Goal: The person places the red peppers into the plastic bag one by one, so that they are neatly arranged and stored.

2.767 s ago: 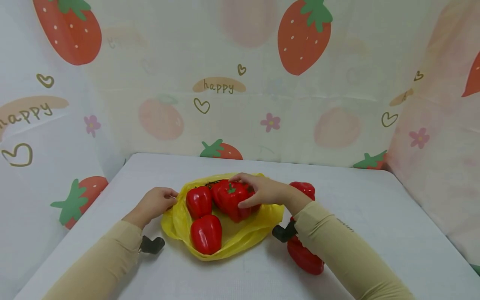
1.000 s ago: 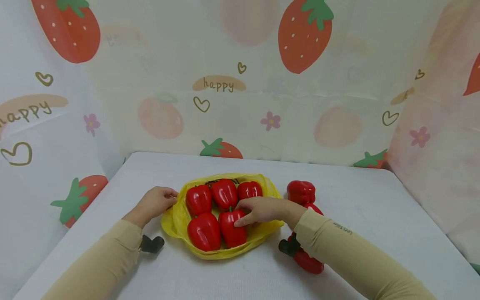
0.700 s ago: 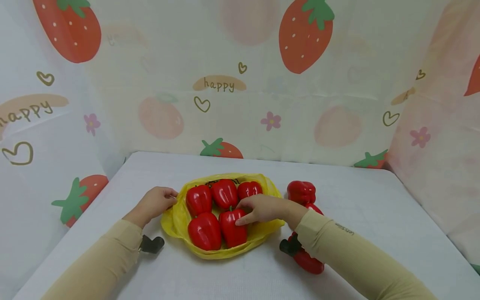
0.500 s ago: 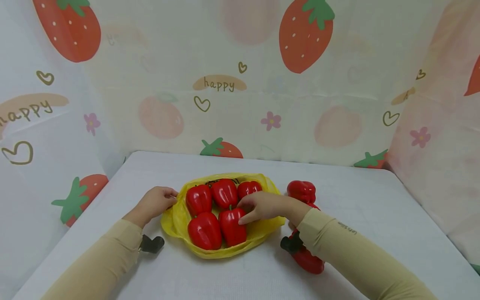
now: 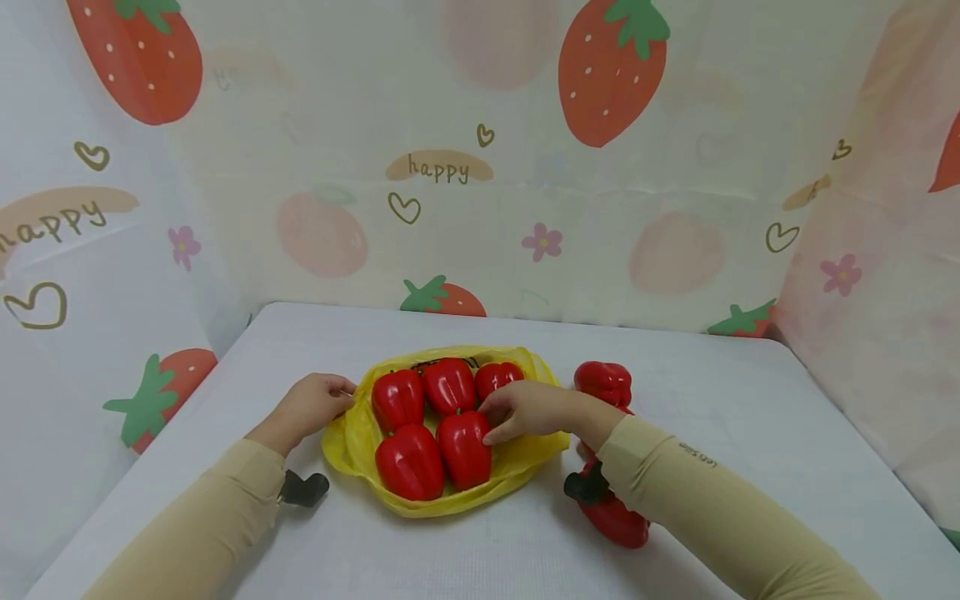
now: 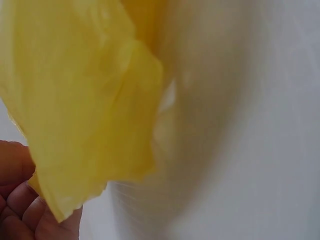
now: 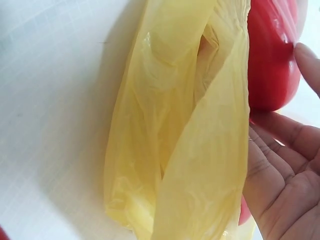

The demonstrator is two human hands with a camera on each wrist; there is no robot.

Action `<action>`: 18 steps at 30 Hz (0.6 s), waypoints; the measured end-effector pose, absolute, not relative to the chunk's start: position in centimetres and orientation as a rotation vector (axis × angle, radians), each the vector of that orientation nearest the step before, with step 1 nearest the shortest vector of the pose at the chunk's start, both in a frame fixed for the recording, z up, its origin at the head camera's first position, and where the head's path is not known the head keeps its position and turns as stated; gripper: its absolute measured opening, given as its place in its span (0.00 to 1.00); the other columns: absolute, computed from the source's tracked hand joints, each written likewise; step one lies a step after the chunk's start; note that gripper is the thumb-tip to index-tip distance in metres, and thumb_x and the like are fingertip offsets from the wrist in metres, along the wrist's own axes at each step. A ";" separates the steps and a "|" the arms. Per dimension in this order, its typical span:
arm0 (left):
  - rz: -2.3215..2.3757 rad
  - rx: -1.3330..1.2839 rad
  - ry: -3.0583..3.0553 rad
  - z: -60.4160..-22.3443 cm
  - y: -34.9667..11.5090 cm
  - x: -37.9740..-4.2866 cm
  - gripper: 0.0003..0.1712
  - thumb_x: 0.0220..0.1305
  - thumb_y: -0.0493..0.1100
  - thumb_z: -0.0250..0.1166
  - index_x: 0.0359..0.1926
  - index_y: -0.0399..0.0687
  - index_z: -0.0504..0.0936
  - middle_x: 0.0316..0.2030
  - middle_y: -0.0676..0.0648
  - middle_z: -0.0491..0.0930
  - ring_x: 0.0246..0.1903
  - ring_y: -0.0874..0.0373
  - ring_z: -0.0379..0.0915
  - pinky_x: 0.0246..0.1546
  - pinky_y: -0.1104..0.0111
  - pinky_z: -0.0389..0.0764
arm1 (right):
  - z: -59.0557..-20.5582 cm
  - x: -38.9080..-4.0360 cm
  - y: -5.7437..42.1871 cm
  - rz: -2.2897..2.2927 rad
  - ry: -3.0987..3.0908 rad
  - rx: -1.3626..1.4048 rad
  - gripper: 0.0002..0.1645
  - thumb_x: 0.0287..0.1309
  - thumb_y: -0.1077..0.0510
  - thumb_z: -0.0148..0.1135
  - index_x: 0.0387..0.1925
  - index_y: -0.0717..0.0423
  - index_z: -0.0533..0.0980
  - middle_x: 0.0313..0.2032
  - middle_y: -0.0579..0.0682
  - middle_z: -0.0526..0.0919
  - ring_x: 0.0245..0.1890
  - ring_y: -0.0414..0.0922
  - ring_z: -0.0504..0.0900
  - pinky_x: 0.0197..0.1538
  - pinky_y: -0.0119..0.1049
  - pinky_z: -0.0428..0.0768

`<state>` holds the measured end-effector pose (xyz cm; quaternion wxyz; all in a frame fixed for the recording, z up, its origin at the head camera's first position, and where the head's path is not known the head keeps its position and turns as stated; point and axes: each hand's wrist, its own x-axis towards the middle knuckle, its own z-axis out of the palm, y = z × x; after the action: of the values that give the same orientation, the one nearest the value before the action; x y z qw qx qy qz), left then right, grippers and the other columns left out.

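A yellow plastic bag [image 5: 352, 458] lies spread on the table with its mouth rolled wide. Inside sit several glossy red bell peppers [image 5: 408, 462], in a back row and a front row. My left hand [image 5: 311, 408] pinches the bag's left edge; the left wrist view shows the yellow film [image 6: 90, 110] between thumb and fingers. Inside the bag, at the right side of the front-right bell pepper [image 5: 463, 450], is my right hand [image 5: 536, 408]. In the right wrist view its thumb tip meets the red skin [image 7: 272, 55], with the fingers loosely extended below.
Outside the bag, more red peppers line up on the right: one at the back [image 5: 602, 382], and a longer-looking one [image 5: 618, 521] at the front, partly under the right forearm. White table [image 5: 420, 558] surrounds the bag; a strawberry-print cloth [image 5: 465, 242] stands behind.
My right hand brought a bell pepper from the bag's back right to its front right, then slid slightly up and rightward, loosening from it. The left hand stays at the bag's edge.
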<state>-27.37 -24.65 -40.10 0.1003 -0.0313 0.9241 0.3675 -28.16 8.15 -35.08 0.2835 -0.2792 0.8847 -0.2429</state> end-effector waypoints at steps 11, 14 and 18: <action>1.104 -0.099 2.722 -40.1 -24.6 -27.3 0.15 0.63 0.41 0.55 0.48 0.41 0.78 0.39 0.45 0.79 0.36 0.54 0.71 0.42 0.63 0.77 | -34.3 -28.6 8.7 -0.677 2.360 -0.758 0.26 0.48 0.49 0.66 0.51 0.47 0.75 0.40 0.39 0.80 0.45 0.40 0.76 0.45 0.36 0.78; 1.102 -0.095 2.727 -40.1 -24.7 -27.3 0.15 0.63 0.41 0.55 0.48 0.41 0.78 0.39 0.45 0.79 0.36 0.54 0.71 0.42 0.63 0.77 | -33.7 -28.7 9.0 -0.685 2.373 -0.743 0.27 0.49 0.49 0.66 0.53 0.48 0.74 0.40 0.39 0.80 0.45 0.39 0.76 0.47 0.36 0.77; 1.109 -0.087 2.727 -40.1 -24.7 -27.2 0.15 0.63 0.41 0.55 0.48 0.41 0.79 0.39 0.44 0.79 0.36 0.54 0.71 0.42 0.63 0.77 | -32.8 -28.6 9.7 -0.710 2.381 -0.713 0.27 0.49 0.50 0.66 0.53 0.47 0.74 0.41 0.39 0.80 0.45 0.40 0.76 0.48 0.37 0.77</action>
<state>-27.25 -24.70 -40.07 0.0983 -0.0296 0.9214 0.3747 -28.64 9.71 -32.76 0.2746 -0.2652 0.8858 -0.2640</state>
